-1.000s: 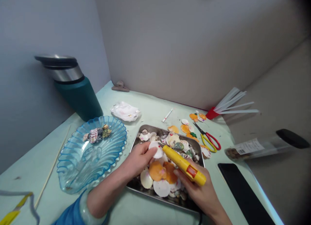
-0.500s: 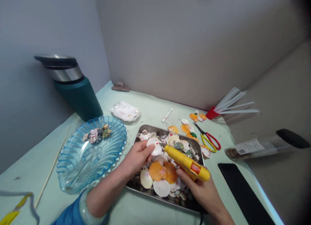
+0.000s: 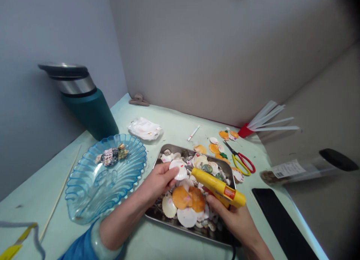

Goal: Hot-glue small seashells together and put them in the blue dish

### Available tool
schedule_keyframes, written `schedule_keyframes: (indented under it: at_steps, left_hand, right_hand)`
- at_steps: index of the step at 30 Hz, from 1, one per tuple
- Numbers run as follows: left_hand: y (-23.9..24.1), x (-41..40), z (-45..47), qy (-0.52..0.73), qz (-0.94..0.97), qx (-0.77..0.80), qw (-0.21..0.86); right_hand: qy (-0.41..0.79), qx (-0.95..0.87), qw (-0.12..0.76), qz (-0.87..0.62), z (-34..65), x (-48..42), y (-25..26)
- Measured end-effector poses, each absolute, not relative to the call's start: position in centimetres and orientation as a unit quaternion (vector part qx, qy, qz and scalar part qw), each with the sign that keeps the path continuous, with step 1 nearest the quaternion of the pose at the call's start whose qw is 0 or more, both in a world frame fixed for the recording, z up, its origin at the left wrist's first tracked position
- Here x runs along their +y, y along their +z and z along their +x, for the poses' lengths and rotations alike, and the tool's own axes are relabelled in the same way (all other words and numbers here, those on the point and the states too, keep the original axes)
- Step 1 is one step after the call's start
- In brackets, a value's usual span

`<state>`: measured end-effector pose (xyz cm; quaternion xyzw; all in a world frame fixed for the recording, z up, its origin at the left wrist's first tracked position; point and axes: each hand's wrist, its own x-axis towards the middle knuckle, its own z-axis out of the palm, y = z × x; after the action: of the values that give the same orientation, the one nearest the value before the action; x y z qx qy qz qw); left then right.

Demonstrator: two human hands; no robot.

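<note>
My left hand (image 3: 157, 183) pinches a white scallop shell (image 3: 179, 168) over the metal tray (image 3: 157, 157), which is full of white and orange shells. My right hand (image 3: 234, 218) grips a yellow glue gun (image 3: 217, 186) with an orange trigger. Its nozzle points left and sits right at the edge of the held shell. Left of the tray stands a blue shell-shaped glass dish (image 3: 92, 185) with a small cluster of dark patterned shells (image 3: 111, 155) at its far side.
A teal flask (image 3: 84, 102) stands at the back left. Red and yellow scissors (image 3: 242, 160), loose orange shells (image 3: 216, 147), clear glue sticks (image 3: 267, 119), a clear tube (image 3: 303, 168) and a black phone (image 3: 281, 222) lie to the right. A wooden skewer (image 3: 60, 194) lies left.
My right hand has drawn the glue gun slightly right and lowered its nozzle to the shell's edge. My left hand lifted the white shell a little toward the tray's far side.
</note>
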<state>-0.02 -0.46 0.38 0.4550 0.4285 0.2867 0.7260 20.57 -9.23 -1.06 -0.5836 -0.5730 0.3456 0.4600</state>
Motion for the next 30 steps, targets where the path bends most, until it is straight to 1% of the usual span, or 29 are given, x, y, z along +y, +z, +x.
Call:
schedule_keyframes:
  at_steps: [16,30]
  left_hand:
    - [0.35,-0.45,-0.43,0.262,0.456,0.37,0.766]
    - [0.64,-0.45,-0.25,0.27,0.442,0.391,0.761]
  right_hand:
    - [0.357,-0.555,0.473,-0.584,20.18,-9.1,-0.73]
    - [0.359,-0.561,0.469,-0.581,20.56,-9.2,-1.15]
